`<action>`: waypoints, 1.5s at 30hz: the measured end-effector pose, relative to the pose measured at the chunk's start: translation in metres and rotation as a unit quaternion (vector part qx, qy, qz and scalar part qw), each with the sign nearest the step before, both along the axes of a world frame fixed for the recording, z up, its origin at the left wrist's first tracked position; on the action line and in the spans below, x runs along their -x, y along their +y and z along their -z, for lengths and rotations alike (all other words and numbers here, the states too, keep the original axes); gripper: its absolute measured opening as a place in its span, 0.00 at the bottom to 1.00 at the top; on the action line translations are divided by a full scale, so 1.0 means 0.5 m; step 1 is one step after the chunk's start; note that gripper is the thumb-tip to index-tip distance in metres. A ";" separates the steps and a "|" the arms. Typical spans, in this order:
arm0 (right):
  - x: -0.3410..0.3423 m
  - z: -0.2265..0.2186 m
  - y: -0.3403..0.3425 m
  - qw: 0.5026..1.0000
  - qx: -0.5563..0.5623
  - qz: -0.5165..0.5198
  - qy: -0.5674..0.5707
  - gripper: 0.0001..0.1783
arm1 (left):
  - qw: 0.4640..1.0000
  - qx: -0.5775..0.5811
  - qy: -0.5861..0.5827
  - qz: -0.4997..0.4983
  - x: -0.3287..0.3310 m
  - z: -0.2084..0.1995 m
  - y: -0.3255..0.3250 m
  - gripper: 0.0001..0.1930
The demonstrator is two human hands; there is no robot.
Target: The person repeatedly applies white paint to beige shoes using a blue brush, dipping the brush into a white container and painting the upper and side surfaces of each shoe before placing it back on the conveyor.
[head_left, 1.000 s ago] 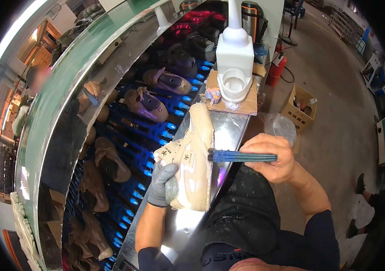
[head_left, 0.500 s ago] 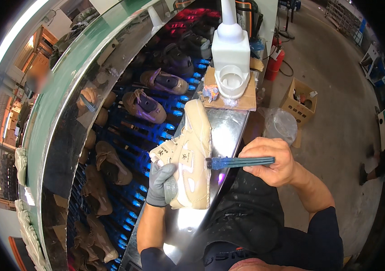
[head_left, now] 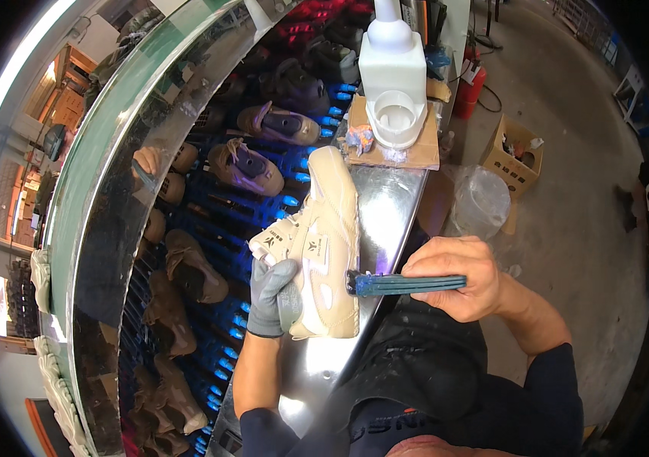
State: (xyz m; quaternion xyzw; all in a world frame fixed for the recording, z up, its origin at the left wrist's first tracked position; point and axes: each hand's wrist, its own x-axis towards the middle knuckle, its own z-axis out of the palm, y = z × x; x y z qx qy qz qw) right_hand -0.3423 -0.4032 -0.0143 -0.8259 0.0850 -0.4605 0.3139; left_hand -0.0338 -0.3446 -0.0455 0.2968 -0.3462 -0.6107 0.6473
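Observation:
My left hand, in a grey glove, grips a beige sneaker upper by its ankle opening. The shoe lies on its side over the metal ledge, toe pointing away from me and sole edge facing right. In my bare right hand is a flat brush with a dark blue-green handle. Its dark bristle end touches the lower edge of the shoe, toward the heel. A white bottle with an open cup at its front stands beyond the toe on a piece of cardboard.
To the left, a rack with blue-tipped rods carries several shoes behind a clear curved cover. Pale soles line the green belt. On the right floor are a cardboard box, a plastic bag and a red fire extinguisher.
The shoe has shifted slightly away from me. Along its lower edge, the brush has come closer to the heel. Both hands keep their holds.

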 end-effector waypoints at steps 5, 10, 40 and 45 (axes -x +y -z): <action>-0.003 -0.005 0.000 0.999 0.031 -0.010 0.003 0.18 | 1.000 0.008 -0.018 0.003 0.001 -0.008 -0.003 0.37; -0.009 -0.002 -0.003 0.999 0.049 -0.023 0.004 0.20 | 0.999 0.009 -0.035 -0.013 -0.002 -0.006 -0.007 0.37; -0.017 0.024 -0.043 0.947 -0.311 0.008 -0.081 0.06 | 1.000 0.005 0.021 -0.011 0.008 0.014 -0.022 0.30; -0.015 0.014 -0.032 0.987 -0.153 0.037 -0.045 0.07 | 1.000 0.016 -0.003 -0.023 0.012 0.013 -0.022 0.31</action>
